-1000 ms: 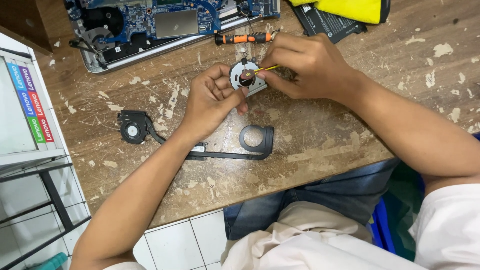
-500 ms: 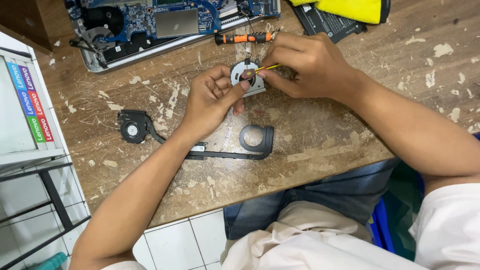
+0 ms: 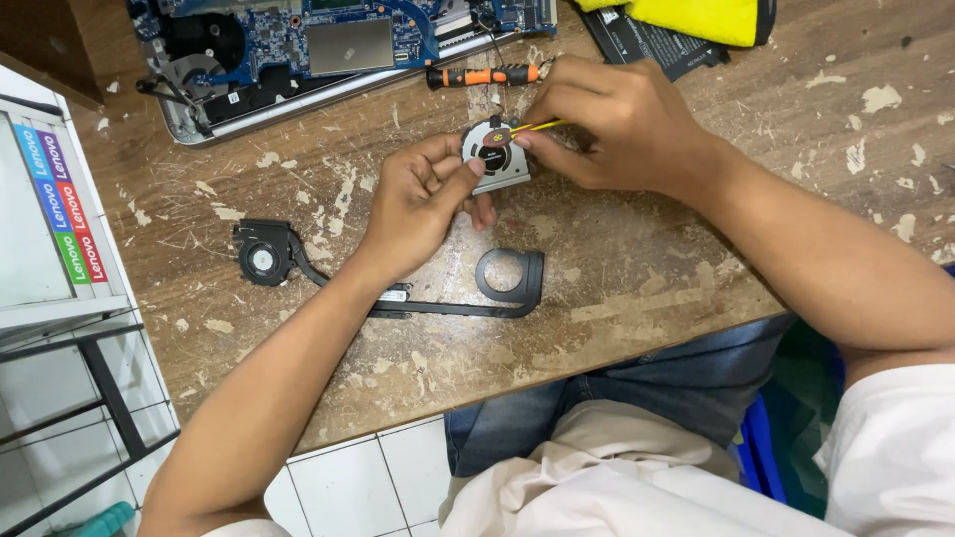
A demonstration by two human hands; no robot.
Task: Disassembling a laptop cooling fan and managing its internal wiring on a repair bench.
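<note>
Your left fingers (image 3: 450, 184) are pinched on the small silver fan (image 3: 494, 157), thumb across its lower edge, holding it just above the tabletop (image 3: 637, 259). Your right hand (image 3: 607, 124) is closed tight around a thin yellow-handled tool (image 3: 537, 126), fingers bunched on it, its tip resting at the dark hub in the middle of the fan. Your left hand (image 3: 423, 204) comes in from below, wrist over the black heat pipe (image 3: 438, 306), which runs from a round black fan (image 3: 263, 257) on the left to a black ring-shaped frame (image 3: 510, 275) lying just below the silver fan. Just beyond your right knuckles lies an orange-and-black screwdriver (image 3: 482, 75), flat on the wood. Behind it sits the opened laptop (image 3: 328, 50), blue board exposed, with its own dark fan well at the left end. Up at the far edge there's a yellow cloth (image 3: 696, 17) over a black part. At your left stands a white box (image 3: 40, 219) with coloured stripes.
</note>
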